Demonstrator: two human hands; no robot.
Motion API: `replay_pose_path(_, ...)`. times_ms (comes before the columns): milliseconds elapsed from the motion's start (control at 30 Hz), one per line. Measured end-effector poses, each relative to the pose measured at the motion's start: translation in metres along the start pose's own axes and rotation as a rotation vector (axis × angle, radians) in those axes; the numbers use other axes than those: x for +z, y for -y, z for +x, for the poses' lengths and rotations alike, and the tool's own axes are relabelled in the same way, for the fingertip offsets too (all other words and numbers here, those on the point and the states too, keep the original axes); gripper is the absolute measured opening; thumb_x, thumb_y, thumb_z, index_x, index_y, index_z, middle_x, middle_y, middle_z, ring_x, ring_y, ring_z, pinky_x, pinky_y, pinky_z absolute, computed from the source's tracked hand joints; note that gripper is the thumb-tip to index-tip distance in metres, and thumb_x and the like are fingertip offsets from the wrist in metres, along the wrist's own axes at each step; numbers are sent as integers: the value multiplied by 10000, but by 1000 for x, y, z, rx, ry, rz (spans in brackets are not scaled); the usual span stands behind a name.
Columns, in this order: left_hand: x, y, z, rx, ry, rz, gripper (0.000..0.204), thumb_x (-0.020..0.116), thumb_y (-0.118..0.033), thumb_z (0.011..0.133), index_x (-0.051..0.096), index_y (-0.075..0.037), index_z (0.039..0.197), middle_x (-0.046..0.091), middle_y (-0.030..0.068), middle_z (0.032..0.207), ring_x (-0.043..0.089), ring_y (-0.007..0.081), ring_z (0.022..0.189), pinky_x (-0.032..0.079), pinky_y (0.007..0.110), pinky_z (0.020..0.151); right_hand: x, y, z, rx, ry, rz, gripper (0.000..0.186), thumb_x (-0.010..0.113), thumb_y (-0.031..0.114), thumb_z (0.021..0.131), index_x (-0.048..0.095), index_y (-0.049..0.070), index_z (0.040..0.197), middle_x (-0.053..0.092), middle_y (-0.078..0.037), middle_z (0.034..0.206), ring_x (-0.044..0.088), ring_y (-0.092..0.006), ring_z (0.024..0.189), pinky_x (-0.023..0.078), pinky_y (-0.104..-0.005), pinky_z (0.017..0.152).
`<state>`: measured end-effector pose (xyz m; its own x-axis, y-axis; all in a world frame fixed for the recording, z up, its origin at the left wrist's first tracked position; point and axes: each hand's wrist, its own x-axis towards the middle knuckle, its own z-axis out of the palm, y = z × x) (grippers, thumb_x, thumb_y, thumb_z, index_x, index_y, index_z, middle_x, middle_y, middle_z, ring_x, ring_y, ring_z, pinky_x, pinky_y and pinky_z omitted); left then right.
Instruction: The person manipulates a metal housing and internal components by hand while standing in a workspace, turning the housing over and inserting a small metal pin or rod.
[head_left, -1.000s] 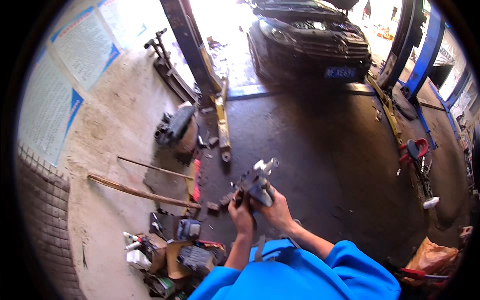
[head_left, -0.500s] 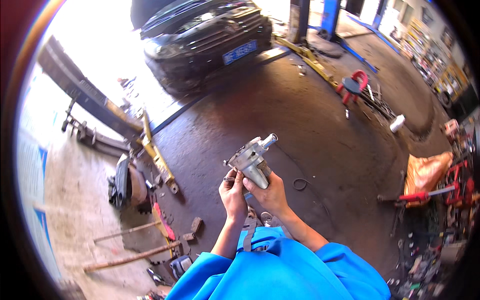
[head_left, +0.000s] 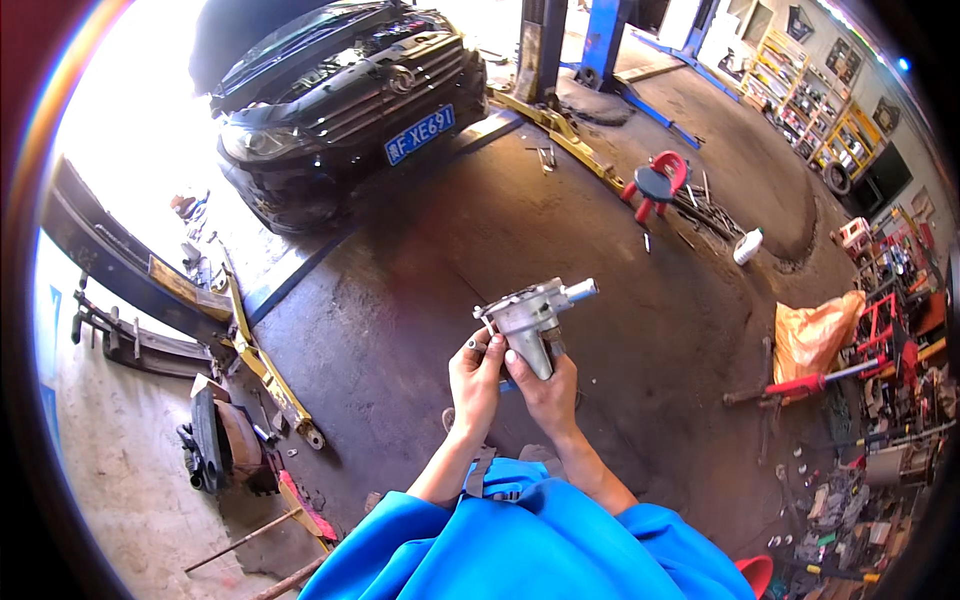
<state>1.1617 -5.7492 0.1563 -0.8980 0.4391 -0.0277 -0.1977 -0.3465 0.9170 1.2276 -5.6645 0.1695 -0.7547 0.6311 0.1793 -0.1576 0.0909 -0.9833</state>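
Note:
A silver cast-metal housing (head_left: 528, 318), with a round pipe stub pointing to the right, is held up in front of me at waist height. My right hand (head_left: 549, 388) is closed round its lower, tapering part, thumb along the near side. My left hand (head_left: 474, 385) is pinched at the left end of the housing. A short, dark metal cylinder (head_left: 476, 346), perhaps a bolt or a socket, sticks out between its fingers. The fingertips hide the rest of that piece, and I cannot tell whether it is fixed to the housing.
Ahead to the left stands a black car (head_left: 345, 110) with its hood raised, beside yellow lift arms (head_left: 270, 385). A small red-and-black stool (head_left: 655, 184) and a white bottle (head_left: 747, 246) are further right. An orange bag (head_left: 815, 335) and a red jack (head_left: 800, 386) lie among tools.
My view has swung to the right, so the car and lift arms sit further left in the picture. The housing has tipped more level. Both hands keep their hold.

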Motion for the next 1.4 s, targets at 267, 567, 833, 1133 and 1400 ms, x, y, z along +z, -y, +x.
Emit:
replay_pose_path(267,-75,-23,113,-82,-11,-37,268,572,-126,966,628,37,1172,686,66,1015,627,103,875,514,257,780,100,-24,86,0,4,57,200,712,145,858,665,-1,987,689,-86,884,642,-132,799,516,-299,686)
replay_pose_path(567,-97,-33,196,-257,-72,-158,285,548,-161,962,610,31,1162,683,88,1022,657,125,863,547,284,751,136,-58,173,-145,131,-46,210,727,143,826,655,10,972,609,-117,900,626,-225,795,499,-347,693)
replay_pose_path(833,-63,-15,272,-205,-203,-180,293,555,-164,942,611,32,1152,679,109,1017,666,165,868,557,300,754,110,-92,274,-43,383,66,283,733,182,858,598,15,1042,622,-50,949,591,-111,856,492,-273,754)
replay_pose_path(1133,-30,-2,306,-147,-297,-64,254,515,-131,945,647,27,1093,682,92,1011,646,146,880,526,289,790,82,-94,335,65,532,103,310,760,192,826,598,15,1023,631,-48,929,593,-128,865,491,-290,771)
replay_pose_path(1400,-21,-6,321,-57,-322,-67,247,530,-121,941,641,35,1097,682,93,1014,646,148,893,521,290,808,82,-87,356,48,552,103,315,767,213,811,643,11,1019,601,-71,974,603,-175,894,497,-318,774)
